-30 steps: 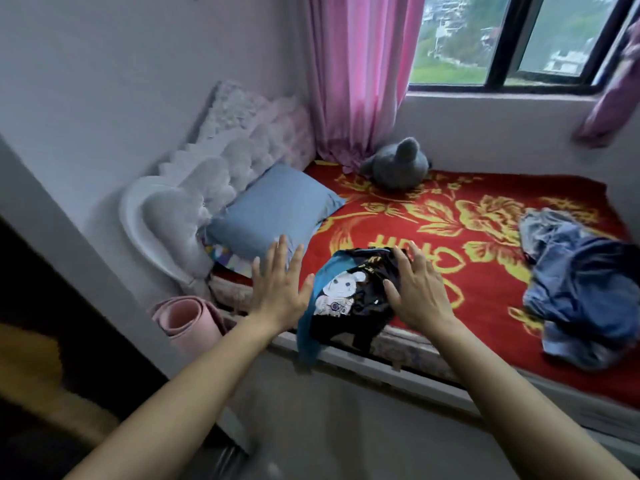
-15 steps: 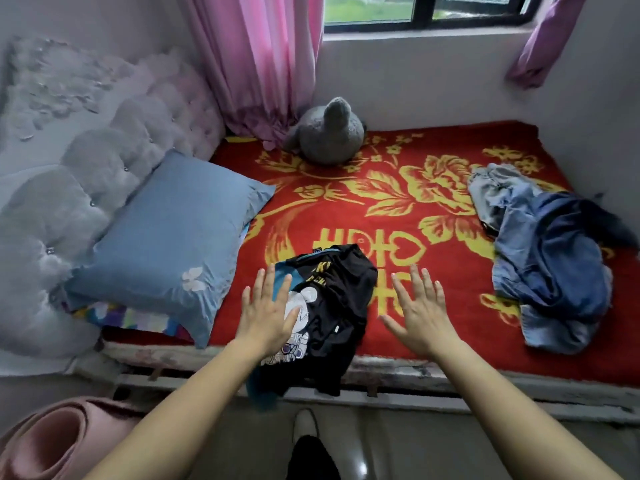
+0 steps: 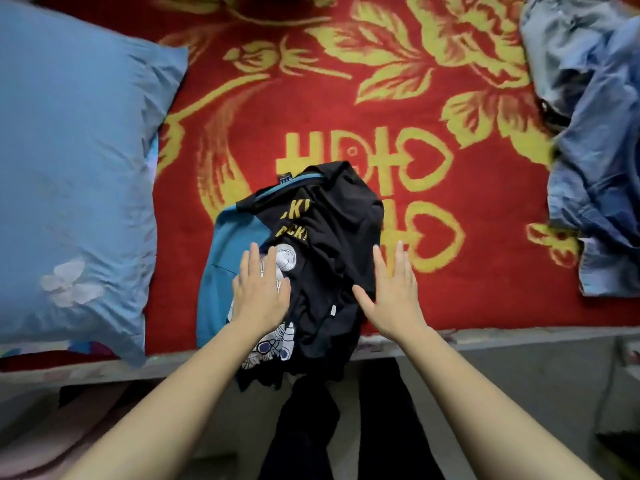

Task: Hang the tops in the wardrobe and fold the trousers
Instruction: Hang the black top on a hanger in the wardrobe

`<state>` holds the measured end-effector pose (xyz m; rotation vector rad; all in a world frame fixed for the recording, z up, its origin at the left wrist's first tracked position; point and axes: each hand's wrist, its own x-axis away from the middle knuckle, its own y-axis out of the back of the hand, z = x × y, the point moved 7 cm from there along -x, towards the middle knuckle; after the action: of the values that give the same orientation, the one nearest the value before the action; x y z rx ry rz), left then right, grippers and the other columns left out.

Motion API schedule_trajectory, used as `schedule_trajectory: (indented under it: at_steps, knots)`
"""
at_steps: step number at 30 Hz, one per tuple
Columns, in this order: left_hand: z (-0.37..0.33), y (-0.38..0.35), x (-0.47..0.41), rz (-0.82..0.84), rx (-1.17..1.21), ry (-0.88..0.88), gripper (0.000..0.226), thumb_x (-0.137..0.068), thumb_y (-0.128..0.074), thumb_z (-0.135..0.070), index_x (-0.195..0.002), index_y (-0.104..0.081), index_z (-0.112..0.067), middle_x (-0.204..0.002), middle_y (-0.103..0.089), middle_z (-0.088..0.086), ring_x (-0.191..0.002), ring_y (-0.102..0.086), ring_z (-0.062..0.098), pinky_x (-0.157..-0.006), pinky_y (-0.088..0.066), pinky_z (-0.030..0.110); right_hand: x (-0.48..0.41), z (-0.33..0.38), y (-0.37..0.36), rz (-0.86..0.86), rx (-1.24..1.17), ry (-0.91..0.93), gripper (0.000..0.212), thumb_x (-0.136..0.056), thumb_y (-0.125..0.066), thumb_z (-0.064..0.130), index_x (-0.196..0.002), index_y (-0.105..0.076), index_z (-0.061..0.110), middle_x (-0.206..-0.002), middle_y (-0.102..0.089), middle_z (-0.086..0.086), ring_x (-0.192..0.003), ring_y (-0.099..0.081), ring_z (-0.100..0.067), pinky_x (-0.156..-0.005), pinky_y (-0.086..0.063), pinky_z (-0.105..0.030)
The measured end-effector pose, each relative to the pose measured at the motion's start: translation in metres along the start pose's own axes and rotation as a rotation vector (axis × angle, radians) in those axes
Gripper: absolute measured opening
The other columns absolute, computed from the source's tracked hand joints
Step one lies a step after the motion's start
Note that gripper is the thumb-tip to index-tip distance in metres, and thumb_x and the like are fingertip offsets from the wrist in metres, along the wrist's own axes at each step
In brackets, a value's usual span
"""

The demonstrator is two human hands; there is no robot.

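Observation:
A crumpled black and teal top [image 3: 322, 230] with a white astronaut print and yellow letters lies at the near edge of the bed, part of it hanging over the edge. My left hand [image 3: 261, 292] rests flat on its printed front, fingers spread. My right hand [image 3: 391, 289] lies flat at the garment's right side, thumb on the black cloth and fingers over the red blanket. Neither hand grips anything. A heap of blue denim clothes [image 3: 595, 150] lies at the right of the bed.
The bed is covered by a red blanket [image 3: 311, 109] with yellow flowers and characters. A large blue pillow [image 3: 76, 174] lies at the left. The bed's grey front edge [image 3: 519, 344] runs below my hands, with my dark-trousered legs [image 3: 346, 427] under it.
The view has dropped and come much closer to the bed. Both hands have come down from hovering above the top to lying flat on it and beside it.

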<state>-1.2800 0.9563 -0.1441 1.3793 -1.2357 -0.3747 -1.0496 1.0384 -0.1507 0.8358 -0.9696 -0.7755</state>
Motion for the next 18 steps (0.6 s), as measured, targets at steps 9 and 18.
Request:
schedule_trajectory:
  at_steps: [9,18]
  knots:
    - [0.022,-0.047,-0.124,-0.189,0.142,0.041,0.058,-0.097,-0.05,-0.019,-0.15,-0.03,-0.007,-0.161,-0.01,0.016,-0.144,-0.019,0.033,-0.113,-0.027,0.045,-0.128,0.023,-0.069,-0.152,-0.104,0.138,0.062,-0.1,-0.049,0.023,-0.156,-0.024,0.013,-0.163,0.0,-0.023,-0.15,-0.009,-0.038,-0.12,-0.02,-0.048]
    - [0.065,-0.067,-0.225,-0.074,0.017,0.086,0.052,-0.1,-0.043,-0.015,-0.151,-0.033,-0.018,-0.163,-0.013,0.007,-0.15,-0.011,0.024,-0.117,-0.023,0.042,-0.271,0.072,-0.075,-0.008,0.192,0.265,0.088,-0.086,-0.053,-0.004,-0.159,-0.007,0.016,-0.165,-0.005,-0.012,-0.133,-0.036,-0.033,-0.089,-0.048,-0.042]
